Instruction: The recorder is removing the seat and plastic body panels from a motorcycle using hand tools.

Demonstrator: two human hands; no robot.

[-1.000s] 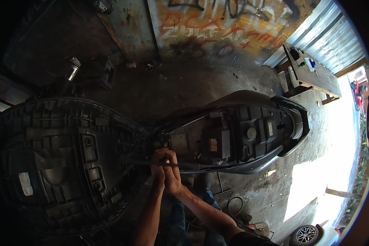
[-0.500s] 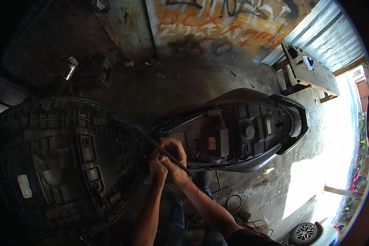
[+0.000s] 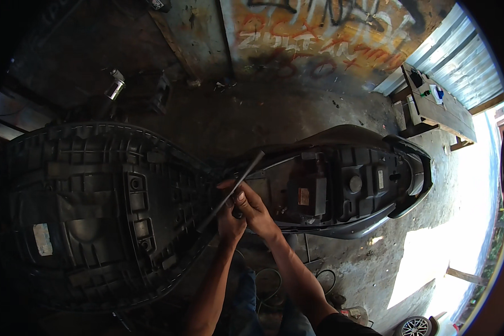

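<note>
A long, thin dark metal bar slants across my two hands, its far end pointing up to the right. My left hand is closed beneath the bar's middle. My right hand curls against it from the right, with the thumb up by the bar. Both hands are between the seat, its ribbed black underside facing up at the left, and the open body of the scooter at the right. What lies under my fingers at the seat's narrow end is hidden.
In the scooter body sit a dark box with an orange label and a round cap. A wooden bench stands at the far right. Hoses and a container lie near my legs. A car wheel shows at lower right.
The bar has turned from slanting down to the right to slanting up to the right. My hands have shifted their hold on it, and the whole view has moved slightly.
</note>
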